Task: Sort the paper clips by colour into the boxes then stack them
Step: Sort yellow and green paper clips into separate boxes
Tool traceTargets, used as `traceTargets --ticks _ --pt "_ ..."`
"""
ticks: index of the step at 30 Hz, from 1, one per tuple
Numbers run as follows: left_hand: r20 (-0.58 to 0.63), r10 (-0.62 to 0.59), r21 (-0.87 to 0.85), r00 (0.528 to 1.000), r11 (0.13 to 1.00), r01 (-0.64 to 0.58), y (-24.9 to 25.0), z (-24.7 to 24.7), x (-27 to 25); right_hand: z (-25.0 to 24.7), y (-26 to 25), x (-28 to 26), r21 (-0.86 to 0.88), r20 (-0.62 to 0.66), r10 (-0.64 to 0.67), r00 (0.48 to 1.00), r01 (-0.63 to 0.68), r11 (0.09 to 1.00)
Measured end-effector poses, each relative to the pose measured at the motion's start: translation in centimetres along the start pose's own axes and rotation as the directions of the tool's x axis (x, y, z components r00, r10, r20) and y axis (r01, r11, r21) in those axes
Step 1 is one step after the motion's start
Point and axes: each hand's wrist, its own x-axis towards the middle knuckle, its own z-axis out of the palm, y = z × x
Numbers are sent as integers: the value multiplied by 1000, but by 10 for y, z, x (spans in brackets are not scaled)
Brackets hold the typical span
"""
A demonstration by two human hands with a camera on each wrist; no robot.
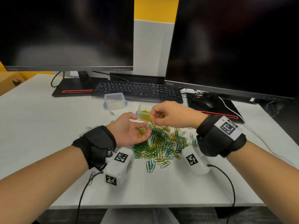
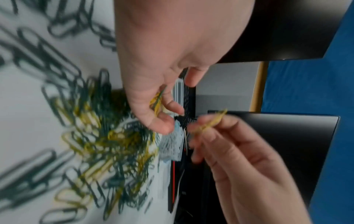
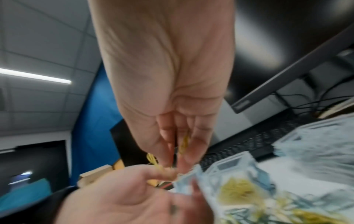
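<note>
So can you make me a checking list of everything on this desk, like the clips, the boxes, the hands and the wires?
Surface: white desk, a loose pile of green and yellow clips in the middle.
Job's things: box with yellow clips behind the pile; empty box further left, near the keyboard; no box stacked.
Clutter: a few stray clips lie apart from the pile.
Hands: left hand palm up, cradling a few clips; right hand pinches a yellow clip above the pile.
Cables: black wrist-camera cables trail toward the front edge; a white cable by the mouse.
Surroundings: two dark monitors, keyboard, mouse.
</note>
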Motion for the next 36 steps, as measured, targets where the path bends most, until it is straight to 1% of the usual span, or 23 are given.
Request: traceTargets --ticks 3,5,7,8,9,11,12,14,16,18,20,22,23,24,25,26,27,28,29,30,32,34,36 --pt "46 11 -70 999 997 -8 -12 19 8 -4 -14 -2 23 67 -20 998 19 1000" --pt "36 11 -86 999 996 -8 -14 27 14 -8 -12 -6 93 18 19 1000 -20 995" --pt "-6 -10 -70 1000 998 10 -12 26 19 -14 0 -13 88 -39 119 992 -116 989" --pt "-26 -17 -22 1000 1000 16 -11 24 21 -15 11 -16 24 -12 180 984 -179 984" --pt "-33 -19 27 999 999 20 -9 23 22 -14 22 -19 -96 51 237 970 -232 968" --pt "-17 -17 40 1000 999 18 -4 26 24 0 41 -24 -311 184 319 930 -253 916" --pt "-11 -15 -1 1000 1000 15 -2 30 25 11 49 -27 -339 223 335 915 -250 907" --pt "-25 -3 -94 1000 996 1 -1 39 27 29 55 -29 -297 228 303 925 -231 927" --pt "-82 22 -98 996 995 -30 -3 43 32 35 57 -32 -264 190 233 954 -179 948" --pt "-107 11 -79 994 997 -19 -6 41 37 33 63 -37 -259 169 176 970 -129 957" --pt "-102 -1 41 995 999 5 -8 39 41 26 73 -44 -174 143 185 972 -159 972" --pt "-88 13 260 996 965 10 -9 40 45 18 84 -52 80 136 248 959 -260 962" --pt "-79 32 375 996 927 0 -10 43 47 14 88 -56 254 130 266 955 -291 922" --pt "-71 52 494 996 869 -10 -11 48 48 9 91 -60 415 121 282 952 -307 857" --pt "-64 80 629 995 777 -22 -13 52 48 4 93 -64 522 115 306 945 -320 791" --pt "-54 113 773 992 634 -31 -14 58 47 0 97 -67 562 117 336 934 -341 754" --pt "-43 153 898 987 440 -29 -15 62 47 -5 101 -71 549 129 359 924 -369 750" --pt "-24 197 973 980 232 -22 -15 67 47 -9 103 -74 510 148 378 914 -398 763" --pt "9 233 998 972 64 -25 -15 71 49 -13 104 -77 470 162 394 904 -422 775" --pt "52 252 998 966 -31 -46 -16 75 50 -17 105 -79 437 169 413 895 -444 782" --pt "112 247 987 963 -144 -78 -18 85 56 -26 101 -81 345 148 470 870 -490 800" --pt "126 235 956 964 -288 -54 -21 94 63 -33 96 -79 127 61 524 849 -528 840" --pt "125 254 895 959 -446 2 -22 100 70 -30 90 -71 -45 -12 526 850 -526 849"
